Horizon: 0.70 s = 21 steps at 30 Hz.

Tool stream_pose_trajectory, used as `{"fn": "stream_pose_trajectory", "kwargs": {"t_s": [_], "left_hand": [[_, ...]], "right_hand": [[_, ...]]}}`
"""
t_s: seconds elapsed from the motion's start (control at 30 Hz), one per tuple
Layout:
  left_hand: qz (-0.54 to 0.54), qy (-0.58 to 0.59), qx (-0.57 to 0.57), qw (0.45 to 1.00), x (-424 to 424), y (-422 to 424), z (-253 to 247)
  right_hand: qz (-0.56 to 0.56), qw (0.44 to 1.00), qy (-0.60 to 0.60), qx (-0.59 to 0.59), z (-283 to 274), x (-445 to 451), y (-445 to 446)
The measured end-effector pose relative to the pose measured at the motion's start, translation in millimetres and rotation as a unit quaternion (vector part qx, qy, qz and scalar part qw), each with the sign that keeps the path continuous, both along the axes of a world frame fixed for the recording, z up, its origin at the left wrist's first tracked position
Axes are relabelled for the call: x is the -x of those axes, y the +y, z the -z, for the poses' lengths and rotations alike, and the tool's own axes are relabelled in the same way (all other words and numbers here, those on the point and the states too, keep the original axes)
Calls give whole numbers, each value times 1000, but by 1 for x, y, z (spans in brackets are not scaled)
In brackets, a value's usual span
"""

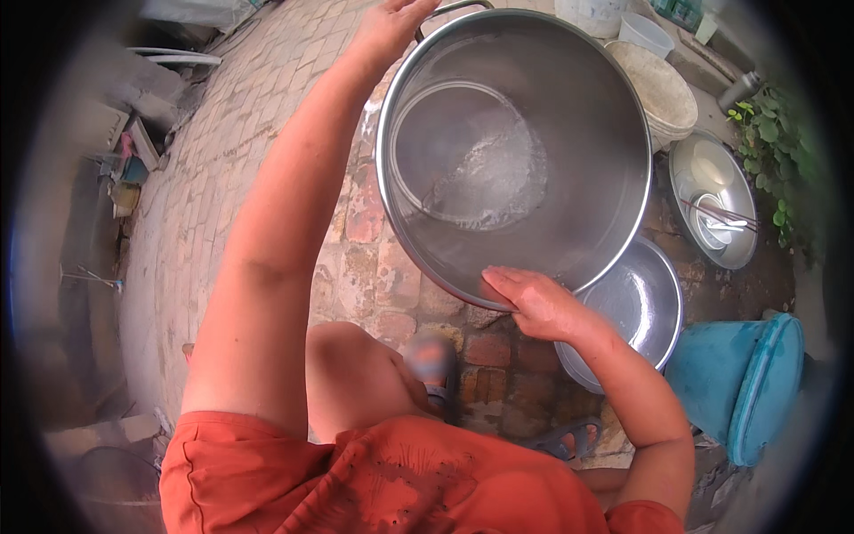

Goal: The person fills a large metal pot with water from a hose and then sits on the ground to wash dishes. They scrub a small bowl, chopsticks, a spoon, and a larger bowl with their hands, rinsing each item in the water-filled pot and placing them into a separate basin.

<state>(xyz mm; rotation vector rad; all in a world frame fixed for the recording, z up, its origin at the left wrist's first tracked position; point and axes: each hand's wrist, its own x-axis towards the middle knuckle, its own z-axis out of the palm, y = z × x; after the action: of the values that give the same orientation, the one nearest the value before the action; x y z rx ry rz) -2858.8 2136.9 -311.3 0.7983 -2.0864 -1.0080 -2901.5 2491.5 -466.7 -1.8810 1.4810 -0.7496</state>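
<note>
A large stainless steel pot (580,133) is tilted in front of me, its wide mouth facing me. Some water (494,173) lies or swirls over its bottom. With my left hand (400,23) I hold the pot's far left side by its metal loop handle (460,8); the fingertips are partly cut off by the top of the picture. My right hand (540,300) grips the near rim, thumb inside and the other fingers hidden outside. Below the rim, a metal basin (640,314) stands on the bricks, partly covered by the pot and my right forearm.
At the right, another metal basin (710,153) holds bowls, spoons and chopsticks. A teal bucket (714,380) lies on its side near my right elbow. Pale plastic buckets (657,87) stand behind the pot. Leafy plants (767,133) edge the wet brick paving (363,207).
</note>
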Motion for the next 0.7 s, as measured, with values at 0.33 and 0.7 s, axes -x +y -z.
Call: {"fn": "stream_pose_trajectory", "kwargs": {"t_s": [0.33,0.7], "left_hand": [[-37,1,-166,985,-122,140,64],[38,58,-125,990,-86,158,-14]], "right_hand": [[150,987,-61,8,-33,-57,-79],[121,879,-446,119,-64,-107,-90]]}}
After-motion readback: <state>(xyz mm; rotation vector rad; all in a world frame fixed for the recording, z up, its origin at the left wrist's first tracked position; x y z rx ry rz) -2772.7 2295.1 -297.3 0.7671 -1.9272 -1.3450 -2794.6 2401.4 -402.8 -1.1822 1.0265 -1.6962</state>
